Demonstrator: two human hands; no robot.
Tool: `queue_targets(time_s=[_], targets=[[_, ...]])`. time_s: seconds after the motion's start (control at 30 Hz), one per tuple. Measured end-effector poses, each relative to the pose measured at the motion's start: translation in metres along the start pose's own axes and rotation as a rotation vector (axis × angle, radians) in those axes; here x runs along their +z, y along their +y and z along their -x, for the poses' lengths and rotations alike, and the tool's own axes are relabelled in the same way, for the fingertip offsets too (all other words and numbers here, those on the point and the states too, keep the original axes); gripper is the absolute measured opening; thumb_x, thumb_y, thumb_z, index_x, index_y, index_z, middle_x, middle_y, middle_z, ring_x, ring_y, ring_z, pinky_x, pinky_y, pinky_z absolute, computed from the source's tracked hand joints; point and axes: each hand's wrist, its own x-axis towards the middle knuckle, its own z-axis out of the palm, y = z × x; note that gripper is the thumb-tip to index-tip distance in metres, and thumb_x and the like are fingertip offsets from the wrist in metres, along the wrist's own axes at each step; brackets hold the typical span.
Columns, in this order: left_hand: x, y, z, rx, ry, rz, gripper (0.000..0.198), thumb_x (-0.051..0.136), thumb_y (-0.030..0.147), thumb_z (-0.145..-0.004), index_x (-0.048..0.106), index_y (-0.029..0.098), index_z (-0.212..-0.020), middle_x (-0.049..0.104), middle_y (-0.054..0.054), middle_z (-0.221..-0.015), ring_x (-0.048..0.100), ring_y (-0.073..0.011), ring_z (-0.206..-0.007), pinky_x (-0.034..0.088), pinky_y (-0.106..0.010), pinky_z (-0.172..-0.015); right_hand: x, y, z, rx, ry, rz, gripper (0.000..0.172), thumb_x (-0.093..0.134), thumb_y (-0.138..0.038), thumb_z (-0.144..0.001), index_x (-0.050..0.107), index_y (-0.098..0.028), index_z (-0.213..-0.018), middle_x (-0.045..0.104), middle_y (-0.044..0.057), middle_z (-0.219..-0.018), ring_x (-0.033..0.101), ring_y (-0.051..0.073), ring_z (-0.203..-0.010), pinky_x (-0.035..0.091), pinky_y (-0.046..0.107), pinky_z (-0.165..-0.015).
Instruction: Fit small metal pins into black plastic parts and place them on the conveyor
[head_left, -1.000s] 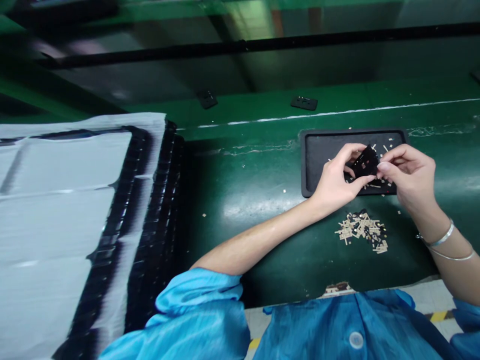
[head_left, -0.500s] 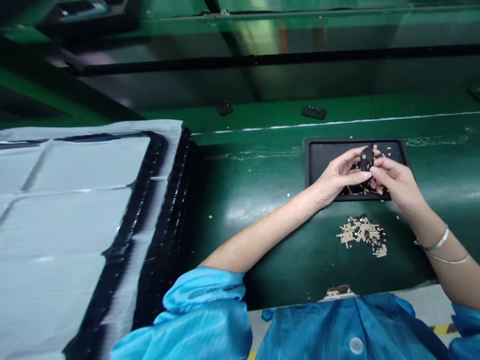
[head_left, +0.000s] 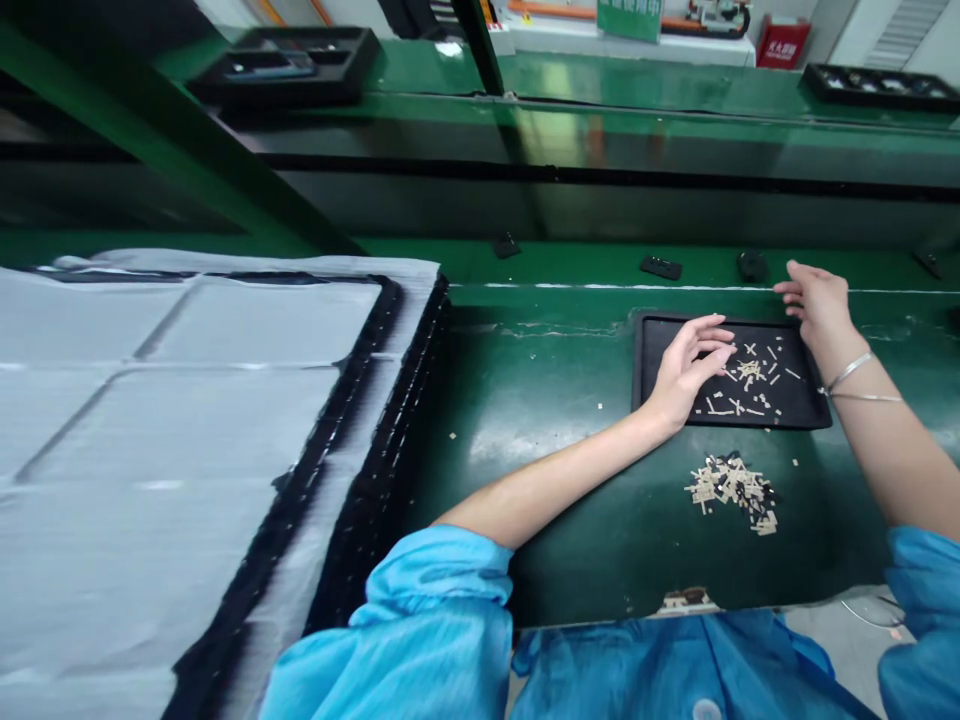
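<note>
My left hand [head_left: 690,365] rests over the left part of a shallow black tray [head_left: 806,412], fingers stretched out and holding nothing. Small tan strips [head_left: 750,372] lie scattered in the tray. My right hand [head_left: 816,295] reaches past the tray's far right corner, fingers spread and empty, close to a small black part [head_left: 751,265] lying on the green belt near the white line. Another flat black part [head_left: 661,267] lies on the belt to its left.
A heap of tan scraps [head_left: 733,488] sits on the green surface in front of the tray. A tall stack of black trays under a white sheet [head_left: 187,400] fills the left. Black trays [head_left: 289,62] stand on the far shelf.
Both hands held a small black part over the tray before. Now the hands are apart and empty, the right one has reached out to the far belt, and the view has tilted up.
</note>
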Motion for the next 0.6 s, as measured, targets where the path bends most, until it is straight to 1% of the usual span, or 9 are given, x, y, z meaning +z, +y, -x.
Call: queue_targets(time_s=[0.03, 0.07, 0.13, 0.2, 0.3, 0.33, 0.4, 0.47, 0.6], targets=[[0.000, 0.000, 0.000, -0.003, 0.006, -0.003, 0.049, 0.066, 0.038, -0.072, 0.050, 0.017, -0.112, 0.059, -0.008, -0.103, 0.058, -0.0172, -0.092, 0.046, -0.025, -0.068, -0.006, 0.003, 0.006, -0.047, 0.001, 0.027, 0.008, 0.068, -0.017, -0.072, 0.060, -0.017, -0.074, 0.059, -0.001, -0.053, 0.044, 0.007, -0.041, 0.028, 0.017, -0.034], [0.001, 0.000, 0.000, -0.006, 0.010, -0.006, 0.048, 0.065, 0.038, -0.072, 0.050, 0.016, -0.111, 0.060, -0.008, -0.101, 0.059, -0.0168, -0.090, 0.045, -0.024, -0.066, -0.014, 0.006, 0.016, -0.124, -0.052, 0.054, 0.009, 0.068, -0.015, -0.070, 0.062, -0.017, -0.077, 0.060, -0.001, -0.054, 0.044, 0.007, -0.042, 0.029, 0.017, -0.035], [0.001, 0.000, 0.000, -0.012, 0.010, -0.012, 0.045, 0.065, 0.037, -0.072, 0.050, 0.015, -0.108, 0.060, -0.007, -0.096, 0.059, -0.0163, -0.086, 0.044, -0.024, -0.064, -0.034, 0.013, 0.048, -0.195, -0.124, 0.086, 0.011, 0.071, -0.018, -0.068, 0.067, -0.018, -0.078, 0.062, -0.001, -0.058, 0.047, 0.008, -0.046, 0.032, 0.019, -0.038], [0.002, 0.001, 0.000, -0.017, 0.007, -0.018, 0.041, 0.064, 0.036, -0.073, 0.051, 0.014, -0.105, 0.061, -0.007, -0.093, 0.059, -0.0156, -0.083, 0.044, -0.024, -0.063, -0.054, 0.017, 0.086, -0.410, -0.329, 0.308, 0.010, 0.072, -0.025, -0.071, 0.070, -0.021, -0.080, 0.067, 0.001, -0.067, 0.055, 0.011, -0.054, 0.040, 0.022, -0.044], [0.002, 0.004, 0.001, -0.023, -0.001, -0.033, 0.035, 0.063, 0.035, -0.074, 0.053, 0.014, -0.101, 0.062, -0.006, -0.089, 0.060, -0.0139, -0.078, 0.043, -0.024, -0.061, -0.073, 0.022, 0.140, -0.699, -0.740, 0.670, 0.008, 0.070, -0.030, -0.077, 0.070, -0.024, -0.082, 0.068, 0.001, -0.074, 0.059, 0.014, -0.060, 0.045, 0.026, -0.050], [0.002, 0.004, 0.001, -0.022, -0.004, -0.040, 0.034, 0.062, 0.035, -0.075, 0.053, 0.013, -0.099, 0.062, -0.006, -0.088, 0.060, -0.0136, -0.076, 0.043, -0.024, -0.061, -0.076, 0.024, 0.154, -0.804, -0.813, 0.764, 0.009, 0.069, -0.030, -0.078, 0.069, -0.023, -0.084, 0.069, 0.002, -0.077, 0.061, 0.016, -0.067, 0.047, 0.028, -0.056], [0.002, 0.005, 0.001, -0.018, -0.012, -0.060, 0.030, 0.060, 0.034, -0.076, 0.055, 0.013, -0.095, 0.063, -0.005, -0.083, 0.060, -0.0130, -0.072, 0.042, -0.024, -0.059, -0.078, 0.029, 0.172, -0.982, -0.800, 0.916, 0.007, 0.063, -0.024, -0.084, 0.067, -0.020, -0.086, 0.070, 0.004, -0.082, 0.063, 0.018, -0.078, 0.049, 0.030, -0.067], [0.002, 0.004, 0.002, -0.016, -0.023, -0.081, 0.025, 0.058, 0.034, -0.077, 0.056, 0.012, -0.090, 0.063, -0.004, -0.077, 0.060, -0.0118, -0.067, 0.041, -0.023, -0.057, -0.077, 0.035, 0.181, -1.111, -0.716, 1.028, 0.009, 0.059, -0.022, -0.086, 0.066, -0.018, -0.084, 0.069, 0.005, -0.081, 0.063, 0.019, -0.078, 0.047, 0.030, -0.065], [0.002, 0.002, 0.002, 0.006, -0.044, -0.093, 0.022, 0.059, 0.033, -0.077, 0.058, 0.012, -0.084, 0.062, -0.002, -0.071, 0.058, -0.0095, -0.060, 0.040, -0.023, -0.056, -0.074, 0.043, 0.181, -1.210, -0.659, 1.072, 0.010, 0.058, -0.020, -0.087, 0.066, -0.017, -0.081, 0.067, 0.005, -0.077, 0.061, 0.018, -0.074, 0.043, 0.029, -0.060]])
